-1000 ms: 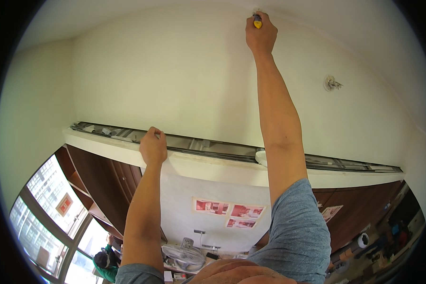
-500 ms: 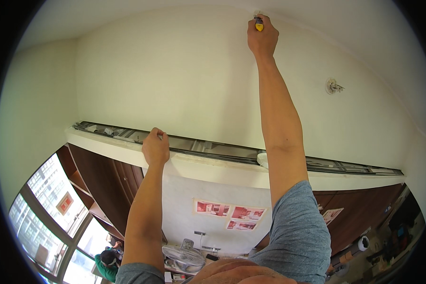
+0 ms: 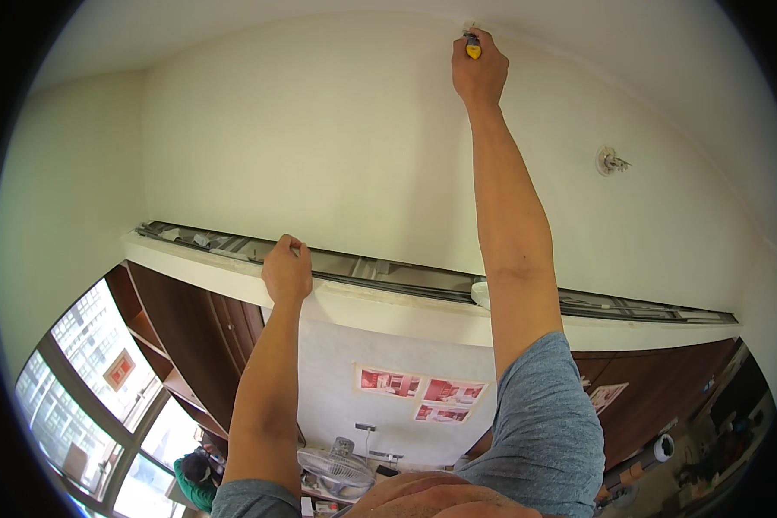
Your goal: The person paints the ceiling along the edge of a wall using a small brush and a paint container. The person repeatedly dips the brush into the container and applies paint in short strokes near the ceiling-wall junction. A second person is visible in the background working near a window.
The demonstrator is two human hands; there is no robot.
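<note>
My right hand (image 3: 480, 67) is stretched far up, its fingers wrapped round the yellow and dark handle of what looks like a screwdriver (image 3: 473, 49). The tool's far end meets a small white fitting (image 3: 470, 27) on the pale surface; the hand partly hides the contact. Lower and to the left, my left hand (image 3: 287, 268) rests at the edge of a long narrow recess (image 3: 367, 267). Its fingers are curled, thumb and forefinger close together. Whatever they may hold is too small or hidden to name.
Right of my raised arm, a round white base with metal prongs (image 3: 611, 161) juts from the pale surface. A white round object (image 3: 481, 293) sits in the recess. Below are a standing fan (image 3: 341, 466), dark wooden cabinets (image 3: 190, 337), pictures (image 3: 390, 382) and a person in green (image 3: 197, 479).
Both hands keep nearly the same pose and place. The surroundings have shifted very slightly in the view.
</note>
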